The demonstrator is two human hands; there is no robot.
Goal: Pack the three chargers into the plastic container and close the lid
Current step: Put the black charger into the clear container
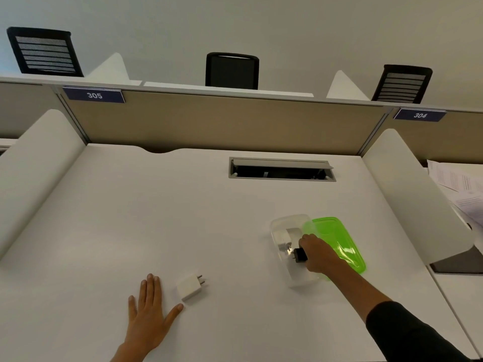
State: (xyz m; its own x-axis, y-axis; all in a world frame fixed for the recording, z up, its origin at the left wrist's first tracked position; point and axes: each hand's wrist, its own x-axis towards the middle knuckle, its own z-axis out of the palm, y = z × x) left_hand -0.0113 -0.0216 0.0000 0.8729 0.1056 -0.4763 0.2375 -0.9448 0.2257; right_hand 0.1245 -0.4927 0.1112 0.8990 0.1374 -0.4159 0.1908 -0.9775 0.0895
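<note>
A clear plastic container [277, 226] stands on the white desk at the right, with a white charger [283, 237] lying inside it. My right hand [317, 253] is over the container and holds a black charger [300, 255], prongs pointing left. The green lid [339, 241] lies flat just right of the container, partly under my forearm. A second white charger [190, 286] lies on the desk near the front, prongs to the upper right. My left hand [149, 312] rests flat on the desk just left of it, fingers spread, holding nothing.
A cable slot [282, 169] with an open flap is set in the desk behind the container. White side dividers [413, 189] flank the desk and a beige partition [222, 121] closes the back. Papers [462, 189] lie on the neighbouring desk at right.
</note>
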